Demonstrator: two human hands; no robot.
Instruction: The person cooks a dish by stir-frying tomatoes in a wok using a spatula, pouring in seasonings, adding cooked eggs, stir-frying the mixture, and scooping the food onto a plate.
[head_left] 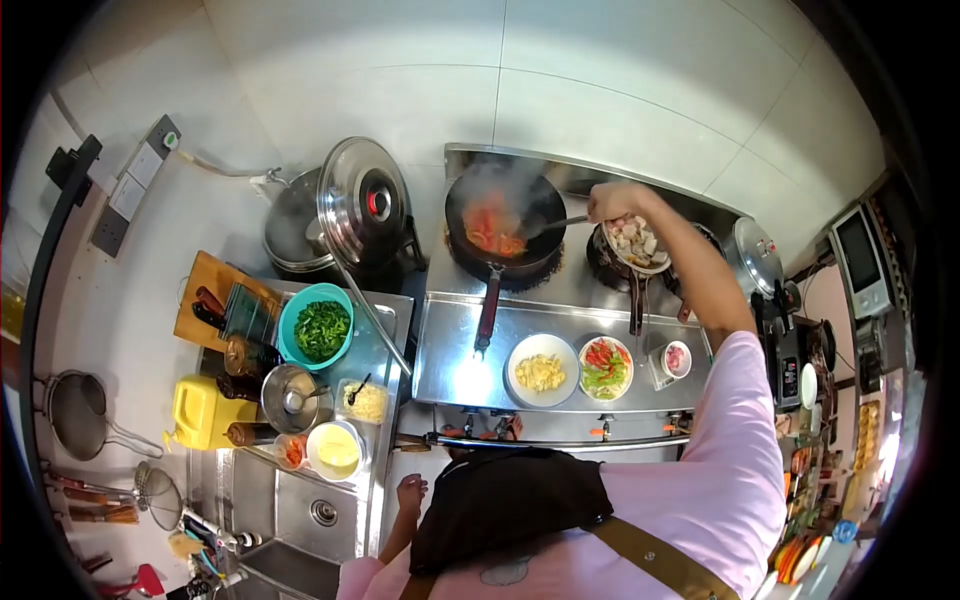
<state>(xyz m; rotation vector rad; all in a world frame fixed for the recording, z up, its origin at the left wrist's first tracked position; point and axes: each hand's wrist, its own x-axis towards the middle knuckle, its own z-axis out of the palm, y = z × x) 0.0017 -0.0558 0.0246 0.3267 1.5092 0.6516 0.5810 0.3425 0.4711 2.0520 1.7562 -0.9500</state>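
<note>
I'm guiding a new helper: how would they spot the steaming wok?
Find the steel stove along the pale wall. On its left half stands a dark wok, handle pointing away from the wall. The right hand holds a tool in it, and red food sets it apart from the vessel of pale pieces to its right.

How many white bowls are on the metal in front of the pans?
3: big bowl of yellow pieces, left; middle bowl of red and green pieces; small bowl of pink food, right. The right arm might hide more.
</note>
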